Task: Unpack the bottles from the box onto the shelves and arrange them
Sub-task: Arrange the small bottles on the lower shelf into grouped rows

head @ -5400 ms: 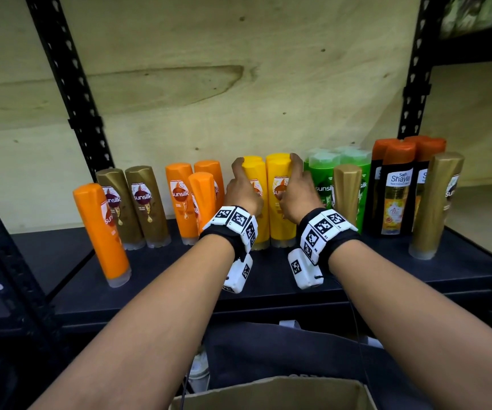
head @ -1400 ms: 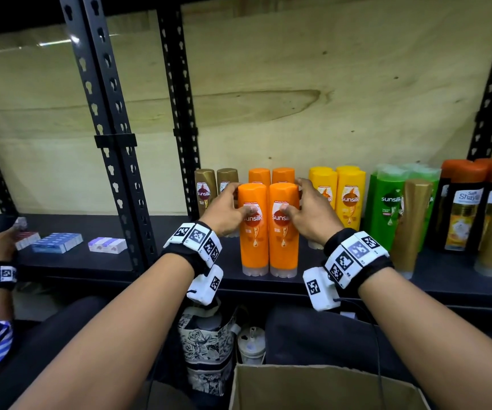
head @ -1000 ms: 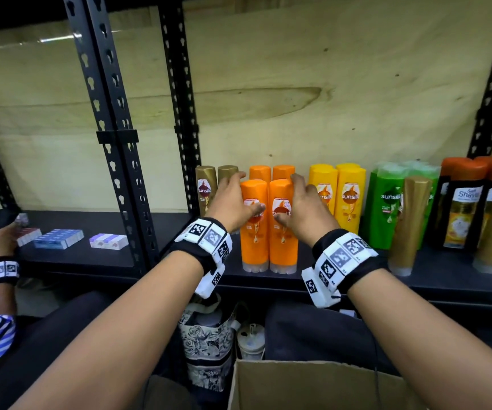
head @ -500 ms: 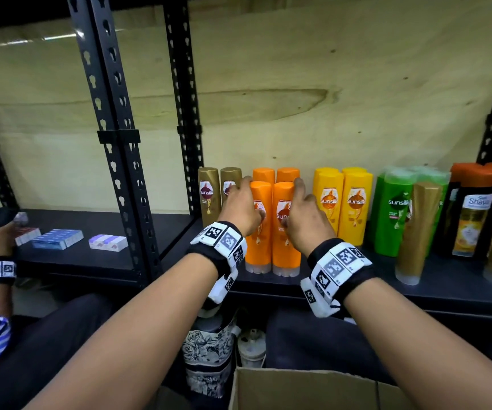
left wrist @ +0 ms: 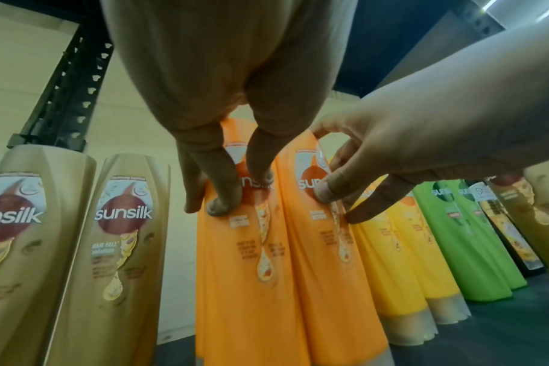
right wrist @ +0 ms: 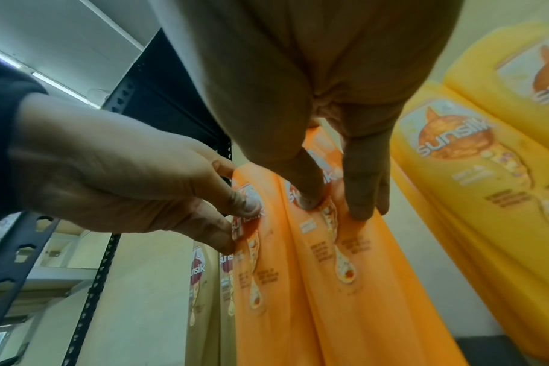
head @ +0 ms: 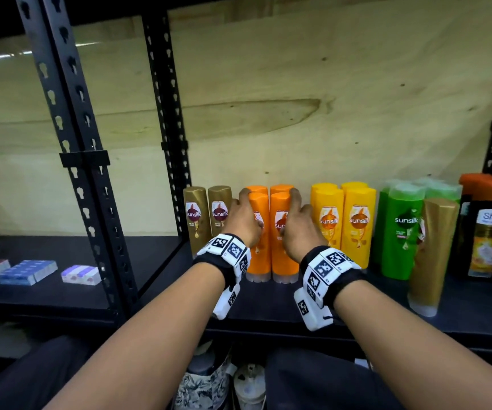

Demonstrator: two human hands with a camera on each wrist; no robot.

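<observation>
Two orange Sunsilk bottles stand side by side on the black shelf [head: 271, 303], with two more orange bottles right behind them. My left hand [head: 240, 220] holds the left orange bottle [head: 261, 255], thumb on its label [right wrist: 248, 205] and fingers round its left side up to the cap. My right hand [head: 298, 224] holds the right orange bottle [head: 283, 255] the same way, with its thumb [left wrist: 323, 193] on the label and fingers round the right side. Both bottles are upright and touch each other. The box is out of view.
Two gold bottles [head: 207, 217] stand left of the orange ones; yellow bottles [head: 345, 223], green bottles [head: 404, 232] and dark orange-capped bottles [head: 487, 232] stand to the right. One gold bottle [head: 431, 255] stands further forward. A black rack upright [head: 91, 173] and small boxes [head: 26, 270] are at left.
Both hands have slid the front pair of orange bottles back against the rear pair, and my fingers have moved up to the caps. My view has come closer.
</observation>
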